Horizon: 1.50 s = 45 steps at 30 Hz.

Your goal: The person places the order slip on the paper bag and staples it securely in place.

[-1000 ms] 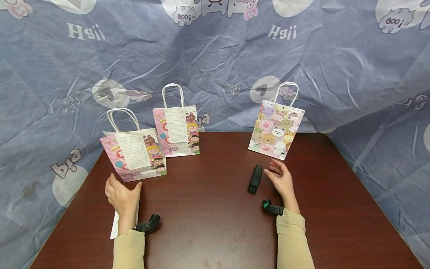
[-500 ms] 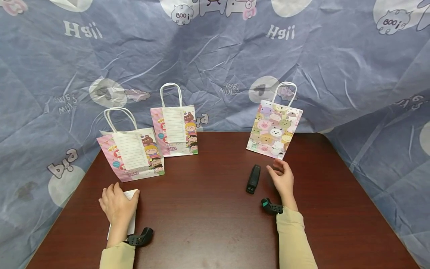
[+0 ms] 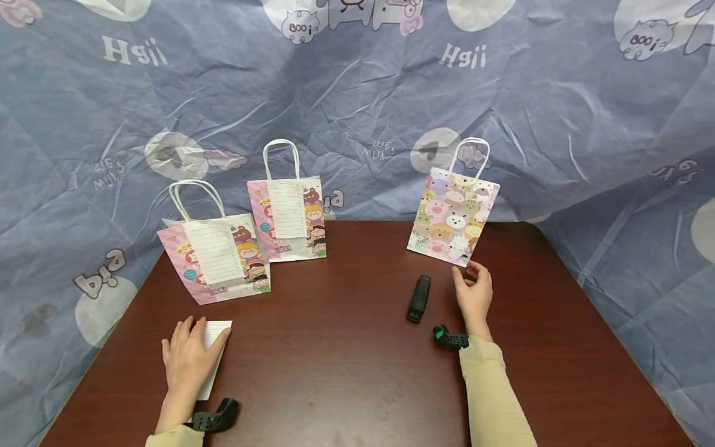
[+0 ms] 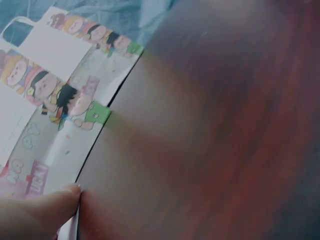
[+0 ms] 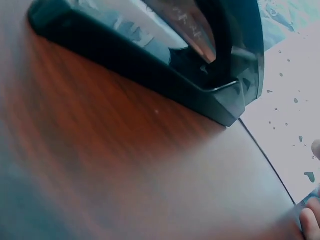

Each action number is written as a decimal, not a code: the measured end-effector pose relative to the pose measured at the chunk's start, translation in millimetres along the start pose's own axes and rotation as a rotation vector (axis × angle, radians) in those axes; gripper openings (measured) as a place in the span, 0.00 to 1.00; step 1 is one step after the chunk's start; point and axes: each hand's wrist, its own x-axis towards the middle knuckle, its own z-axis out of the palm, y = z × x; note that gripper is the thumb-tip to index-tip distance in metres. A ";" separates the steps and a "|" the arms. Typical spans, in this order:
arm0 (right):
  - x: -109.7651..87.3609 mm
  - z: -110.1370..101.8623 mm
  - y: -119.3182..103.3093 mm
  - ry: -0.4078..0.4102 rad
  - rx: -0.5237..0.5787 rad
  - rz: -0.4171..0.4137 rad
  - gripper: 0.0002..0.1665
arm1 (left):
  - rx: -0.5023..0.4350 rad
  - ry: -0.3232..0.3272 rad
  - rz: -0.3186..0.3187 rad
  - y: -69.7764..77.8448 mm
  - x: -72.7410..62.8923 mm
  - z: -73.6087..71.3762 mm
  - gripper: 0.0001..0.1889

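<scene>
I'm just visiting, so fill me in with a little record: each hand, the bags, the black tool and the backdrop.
Left hand: over a white slip on the dark table
Right hand: at a bottom corner of the animal-print bag; contact unclear
Nearer pink bag: lined paper on its front
Farther pink bag: likewise
Black stapler: beside the right hand
Backdrop: blue-grey printed cloth

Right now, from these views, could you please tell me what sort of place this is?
Probably a makeshift indoor workspace: a dark brown table with a black stapler on it, and a printed blue cloth hung behind as a backdrop. The wider room is out of view.
</scene>
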 end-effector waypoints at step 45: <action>22.7 9.9 6.8 0.061 -0.133 0.020 0.16 | -0.120 0.366 0.167 6.0 -7.1 10.9 0.29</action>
